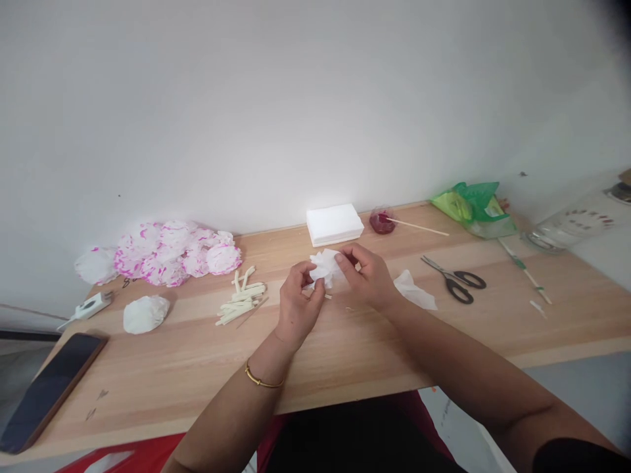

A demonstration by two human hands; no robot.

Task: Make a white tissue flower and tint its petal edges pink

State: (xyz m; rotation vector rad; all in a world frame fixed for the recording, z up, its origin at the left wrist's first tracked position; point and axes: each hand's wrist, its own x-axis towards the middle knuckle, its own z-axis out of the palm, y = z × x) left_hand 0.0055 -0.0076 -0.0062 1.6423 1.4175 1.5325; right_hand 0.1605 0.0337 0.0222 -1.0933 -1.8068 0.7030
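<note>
A white ruffled tissue-paper flower is held up over the middle of the table between my two hands. My left hand grips it from below left, fingers curled around its underside. Thumb and forefinger of my right hand pinch its upper right edge. Just behind it lies a stack of white tissues. A loose piece of tissue rests right of my right hand. To the left of my left hand is a pile of pale cream strips.
Pink-edged paper flowers cluster at back left, with a plain white one in front. A phone and power strip lie far left. Rightward are a dish of red dye, scissors, a green bag and a glass jar.
</note>
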